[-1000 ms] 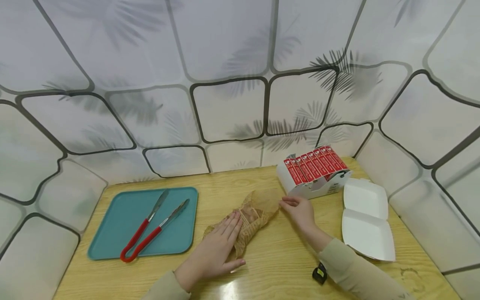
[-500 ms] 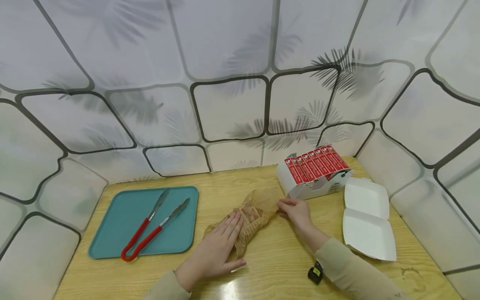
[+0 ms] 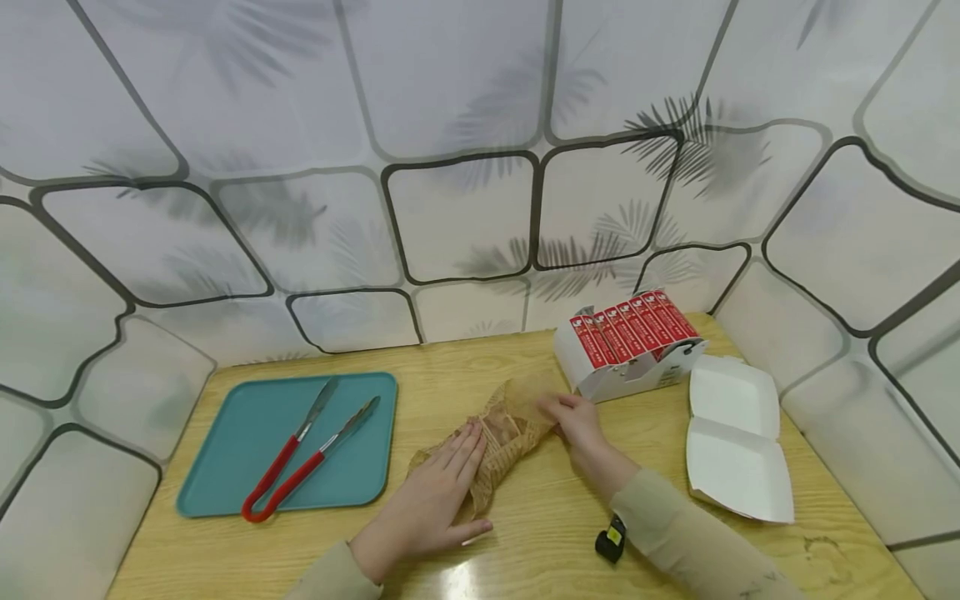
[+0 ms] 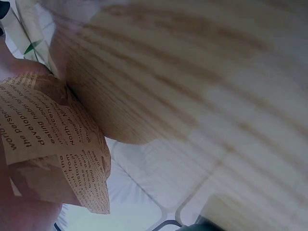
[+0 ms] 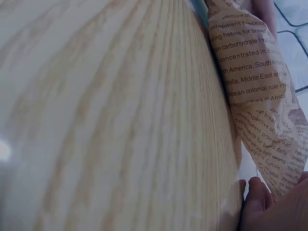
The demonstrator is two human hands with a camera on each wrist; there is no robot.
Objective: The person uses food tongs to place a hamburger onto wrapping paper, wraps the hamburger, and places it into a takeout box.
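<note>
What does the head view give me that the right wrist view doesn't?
Head only: the teal tray with red-handled tongs, the box of red packets, the open white clamshell box, and the left hand pressing flat on the wrap. Right wrist only: the paper's printed text, close up. Both: the brown paper wrap on the wooden table, right hand at its end.

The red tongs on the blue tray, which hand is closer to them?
Left. The left hand lies flat on the paper-wrapped food, just right of the tray holding the tongs. The right hand pinches the wrap's far end, farther away.
</note>
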